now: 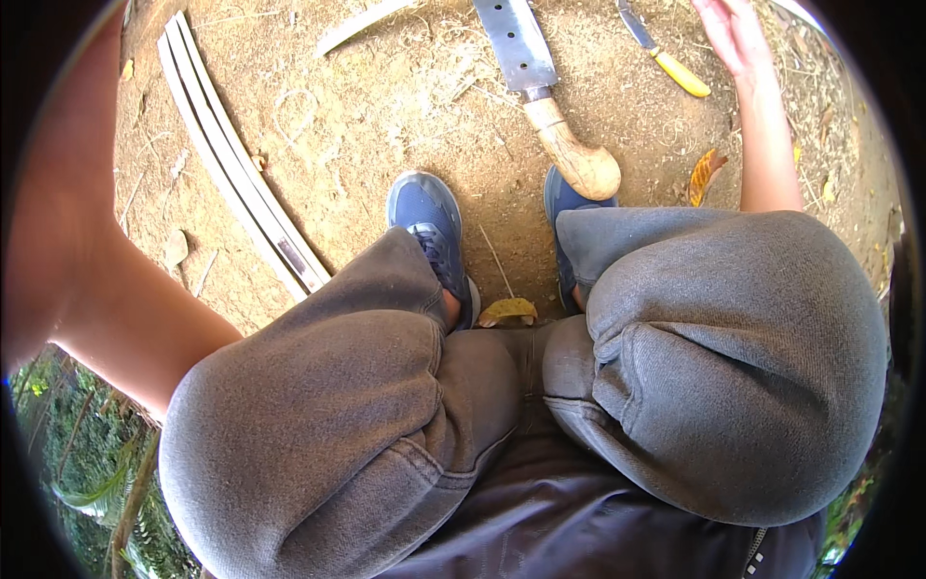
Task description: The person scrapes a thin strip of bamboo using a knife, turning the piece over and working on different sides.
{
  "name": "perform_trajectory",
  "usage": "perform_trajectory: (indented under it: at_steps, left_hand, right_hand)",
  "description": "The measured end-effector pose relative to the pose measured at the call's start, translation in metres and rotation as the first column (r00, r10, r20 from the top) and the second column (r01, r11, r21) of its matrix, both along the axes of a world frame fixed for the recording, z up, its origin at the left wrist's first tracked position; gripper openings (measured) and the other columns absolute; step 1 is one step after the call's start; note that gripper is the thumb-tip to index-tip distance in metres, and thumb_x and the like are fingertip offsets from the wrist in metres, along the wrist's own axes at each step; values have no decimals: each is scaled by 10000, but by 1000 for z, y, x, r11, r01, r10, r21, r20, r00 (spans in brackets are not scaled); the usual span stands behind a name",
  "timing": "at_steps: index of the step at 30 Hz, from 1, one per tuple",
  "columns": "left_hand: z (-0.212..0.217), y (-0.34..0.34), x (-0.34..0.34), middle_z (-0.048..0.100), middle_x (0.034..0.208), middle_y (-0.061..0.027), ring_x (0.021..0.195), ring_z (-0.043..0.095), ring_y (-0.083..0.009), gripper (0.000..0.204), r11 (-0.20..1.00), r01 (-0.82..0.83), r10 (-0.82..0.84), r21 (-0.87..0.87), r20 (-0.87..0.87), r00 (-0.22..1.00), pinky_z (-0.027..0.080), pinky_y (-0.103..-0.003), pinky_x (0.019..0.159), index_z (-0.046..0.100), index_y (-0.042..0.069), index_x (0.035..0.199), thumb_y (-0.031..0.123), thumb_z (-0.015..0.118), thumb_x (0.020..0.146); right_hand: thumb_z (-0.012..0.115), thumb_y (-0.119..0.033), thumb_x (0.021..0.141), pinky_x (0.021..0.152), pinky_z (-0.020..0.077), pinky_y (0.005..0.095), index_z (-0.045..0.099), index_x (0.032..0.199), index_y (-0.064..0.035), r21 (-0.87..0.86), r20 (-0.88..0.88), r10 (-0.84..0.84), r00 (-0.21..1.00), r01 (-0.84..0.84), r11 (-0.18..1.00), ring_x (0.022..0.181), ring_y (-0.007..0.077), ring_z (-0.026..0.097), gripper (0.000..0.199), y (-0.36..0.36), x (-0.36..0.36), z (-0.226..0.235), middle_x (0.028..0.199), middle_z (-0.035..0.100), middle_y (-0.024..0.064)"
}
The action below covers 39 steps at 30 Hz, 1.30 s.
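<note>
At the upper right my right hand [735,37] reaches over the ground, its fingers stretched out and partly cut off by the picture's edge. Nothing shows in its palm. Nearest to it lies a small knife [681,73] with a yellow handle. A broad-bladed knife [519,46] with holes along its blade and a curved wooden handle lies between the small knife and the pale strip; its handle end overlaps my right shoe in the picture. My left arm rises along the left rim, and its hand is out of the picture.
Two long pale split strips [224,145], perhaps bamboo or cane, lie side by side at the left. Another pale strip [362,26] is at the top. Between my blue shoes [424,207] and bent knees sits a yellow leaf [508,310]. Shavings litter the soil; greenery [92,473] grows lower left.
</note>
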<state>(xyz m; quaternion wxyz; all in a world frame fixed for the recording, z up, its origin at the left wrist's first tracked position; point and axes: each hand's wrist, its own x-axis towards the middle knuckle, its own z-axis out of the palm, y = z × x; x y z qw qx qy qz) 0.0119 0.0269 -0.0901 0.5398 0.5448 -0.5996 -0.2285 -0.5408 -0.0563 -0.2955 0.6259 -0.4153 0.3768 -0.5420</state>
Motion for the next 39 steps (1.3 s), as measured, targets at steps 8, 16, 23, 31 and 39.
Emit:
perform_trajectory:
  at_steps: [8, 16, 23, 31, 39]
  left_hand:
    - [-4, 6, -9, 715, 1078, -179, 944, 718, -264, 380, 999, 32, -31, 17, -41, 999, 566, -378, 929, 647, -11, 1208, 301, 556, 1011]
    - [-6, 9, -15, 710, 1089, -178, 947, 715, -260, 404, 999, 47, -46, 24, -64, 997, 565, -374, 924, 634, -8, 1222, 322, 561, 1002]
    - [-9, 16, -20, 706, 1098, -177, 950, 712, -257, 425, 997, 58, -55, 40, -83, 995, 564, -371, 920, 622, -6, 1234, 340, 565, 993]
    - [-12, 19, -24, 700, 1109, -176, 954, 709, -253, 451, 996, 70, -65, 50, -101, 993, 564, -367, 915, 608, -3, 1248, 361, 569, 984]
    - [-14, 21, -27, 695, 1120, -175, 957, 707, -249, 479, 996, 77, -71, 53, -111, 991, 563, -363, 910, 594, -1, 1261, 382, 574, 974]
  right_hand:
    - [623, -200, 987, 1021, 485, 392, 559, 1325, 4, -17, 30, -30, 999, 31, 999, 1218, 232, 586, 400, -5, 1, 2, 1306, 633, 124]
    - [628, -194, 984, 1040, 480, 400, 555, 1326, 9, -40, 77, -65, 995, 69, 997, 1265, 253, 566, 405, -11, 2, 1, 1325, 620, 148]
    - [674, -246, 937, 1172, 299, 510, 418, 1422, -11, -28, -96, 102, 990, -105, 994, 1327, 357, 426, 596, -6, 3, 16, 1449, 469, 158]
    - [674, -228, 934, 1153, 310, 505, 483, 1365, -5, -47, -41, 101, 994, -102, 994, 1329, 338, 420, 521, -11, -3, 7, 1431, 484, 159]
    - [692, -266, 914, 1172, 260, 511, 532, 1324, -10, -76, -56, 165, 985, -169, 983, 1354, 328, 384, 509, -4, 7, 24, 1415, 502, 142]
